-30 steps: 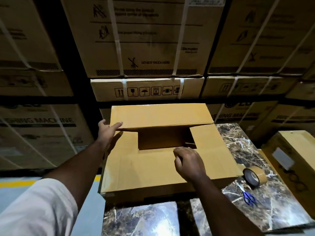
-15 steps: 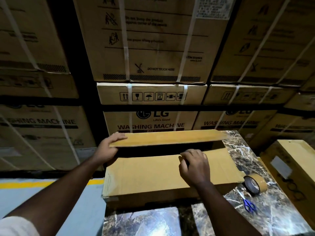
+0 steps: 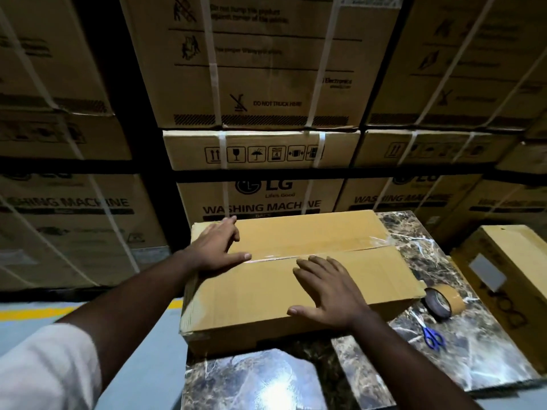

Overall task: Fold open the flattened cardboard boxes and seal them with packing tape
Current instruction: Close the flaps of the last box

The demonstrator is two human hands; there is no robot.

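Note:
A long brown cardboard box [image 3: 310, 235] lies on the marble table [image 3: 488, 359] with both top flaps folded down so they meet along a centre seam. Clear tape glints along that seam. My left hand [image 3: 217, 247] lies flat on the far flap near the box's left end, thumb reaching the seam. My right hand [image 3: 328, 291] presses flat on the near flap with fingers spread. A roll of brown packing tape [image 3: 444, 300] stands on edge just off the box's right end.
Blue-handled scissors [image 3: 432, 338] lie on the marble in front of the tape roll. Another brown box [image 3: 512, 279] sits at the far right. Strapped washing-machine cartons [image 3: 260, 202] are stacked behind the table. Grey floor with a yellow line [image 3: 32, 314] is at left.
The far flap, held upright a second ago, has come down flat onto the box. My right hand uncurled from the near flap's edge; both hands now press flat on the closed top.

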